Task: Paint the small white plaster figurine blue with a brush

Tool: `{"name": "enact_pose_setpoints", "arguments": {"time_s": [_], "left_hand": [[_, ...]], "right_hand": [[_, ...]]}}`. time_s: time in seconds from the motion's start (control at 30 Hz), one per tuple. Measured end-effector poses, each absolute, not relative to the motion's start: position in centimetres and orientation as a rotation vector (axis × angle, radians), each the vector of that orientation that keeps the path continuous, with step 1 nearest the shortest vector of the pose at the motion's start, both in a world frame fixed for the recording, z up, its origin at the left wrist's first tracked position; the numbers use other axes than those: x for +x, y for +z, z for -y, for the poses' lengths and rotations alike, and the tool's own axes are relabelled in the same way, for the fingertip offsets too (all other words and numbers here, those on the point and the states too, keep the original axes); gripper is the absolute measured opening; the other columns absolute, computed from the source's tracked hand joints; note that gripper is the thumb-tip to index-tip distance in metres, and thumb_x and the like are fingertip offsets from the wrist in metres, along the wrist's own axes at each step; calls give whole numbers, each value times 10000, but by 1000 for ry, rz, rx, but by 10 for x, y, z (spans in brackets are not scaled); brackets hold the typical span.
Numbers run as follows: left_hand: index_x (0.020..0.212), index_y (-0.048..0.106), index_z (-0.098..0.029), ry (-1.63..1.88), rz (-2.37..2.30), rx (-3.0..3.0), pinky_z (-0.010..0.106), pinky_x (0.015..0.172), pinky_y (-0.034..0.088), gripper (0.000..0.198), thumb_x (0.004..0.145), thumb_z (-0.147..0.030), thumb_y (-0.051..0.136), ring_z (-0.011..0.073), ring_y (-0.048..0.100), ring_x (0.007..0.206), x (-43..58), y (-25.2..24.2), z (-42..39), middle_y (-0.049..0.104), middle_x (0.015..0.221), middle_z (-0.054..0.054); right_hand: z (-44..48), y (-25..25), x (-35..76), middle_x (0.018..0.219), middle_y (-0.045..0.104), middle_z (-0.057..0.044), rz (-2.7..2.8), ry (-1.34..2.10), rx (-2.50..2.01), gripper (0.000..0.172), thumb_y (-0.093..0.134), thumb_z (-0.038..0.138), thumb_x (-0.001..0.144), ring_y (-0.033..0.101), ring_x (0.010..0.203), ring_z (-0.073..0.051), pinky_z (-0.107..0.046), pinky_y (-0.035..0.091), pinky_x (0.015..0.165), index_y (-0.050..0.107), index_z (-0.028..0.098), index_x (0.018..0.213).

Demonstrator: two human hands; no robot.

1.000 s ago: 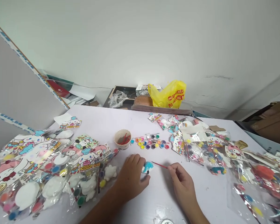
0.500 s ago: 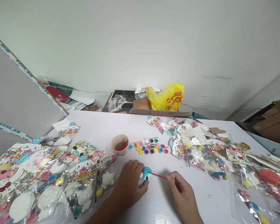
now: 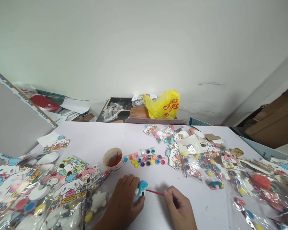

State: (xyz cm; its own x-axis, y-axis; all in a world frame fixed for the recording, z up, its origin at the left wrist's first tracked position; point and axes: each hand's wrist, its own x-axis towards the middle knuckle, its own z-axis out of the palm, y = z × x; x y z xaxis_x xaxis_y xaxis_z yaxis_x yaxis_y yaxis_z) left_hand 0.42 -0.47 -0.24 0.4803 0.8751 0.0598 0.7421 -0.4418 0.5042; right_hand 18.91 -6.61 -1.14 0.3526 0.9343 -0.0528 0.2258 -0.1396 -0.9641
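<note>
My left hand (image 3: 126, 201) is closed round a small figurine (image 3: 142, 186), painted blue on top with white and a black spot lower down. Part of the figurine is hidden behind my fingers. Between the thumb and fingers of my right hand (image 3: 179, 206) is a thin red paintbrush (image 3: 156, 192). Its dark tip points left and reaches the figurine's right side; whether it touches is too small to tell. Behind the hands lie several little paint pots (image 3: 148, 158) in many colours. A paper cup (image 3: 112, 158) holding red brushes stands left of them.
Plastic-wrapped craft kits (image 3: 69, 191) with cartoon cards cover the left side of the white table (image 3: 98, 134). More kits (image 3: 194, 163) spread over the right. A blue painted figurine (image 3: 216, 185) lies there. Behind the table's far edge sits a yellow plastic bag (image 3: 163, 105).
The camera view has shifted, so the scene sits lower and further left. The paintbrush tip has moved from the figurine's upper right to lower on its right side. Both hands keep their hold.
</note>
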Motion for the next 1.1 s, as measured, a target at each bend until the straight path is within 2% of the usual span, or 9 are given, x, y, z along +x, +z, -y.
{"name": "enact_pose_setpoints", "arguments": {"time_s": [0.27,0.4,0.57,0.87,1.1], "left_hand": [[988,578,-191,499,-1333,2246,435,907,368,222,767,-205,579,255,490,942,3,-6,4,586,987,64],[968,586,-196,540,-1315,2239,436,894,372,217,751,-197,579,255,494,923,3,-8,4,593,971,59],[949,602,-197,550,-1342,2239,472,927,372,221,728,-208,587,280,510,953,3,-10,4,610,980,70],[1033,640,-185,445,-1357,2184,497,985,363,327,712,-237,599,303,527,1007,4,-5,2,633,1057,99],[1013,641,-187,424,-1367,2214,492,987,365,315,704,-232,604,303,534,1000,3,-6,1,637,1052,98]], "right_hand": [[54,-9,190,637,343,37,1075,791,-1594,371,526,516,897,368,580,-141,-240,318,536,518,203,698],[23,13,188,617,366,45,1379,751,-1551,272,531,421,922,397,565,-137,-227,346,534,546,204,760],[-23,34,163,622,489,27,1755,576,-1517,153,512,286,918,499,585,-147,-231,367,566,607,196,836],[-47,27,136,632,603,13,1904,426,-1596,117,519,235,891,555,593,-157,-238,339,576,600,208,811],[-53,31,132,630,615,15,1907,455,-1638,120,521,225,891,567,598,-158,-235,321,573,606,212,807]]}}
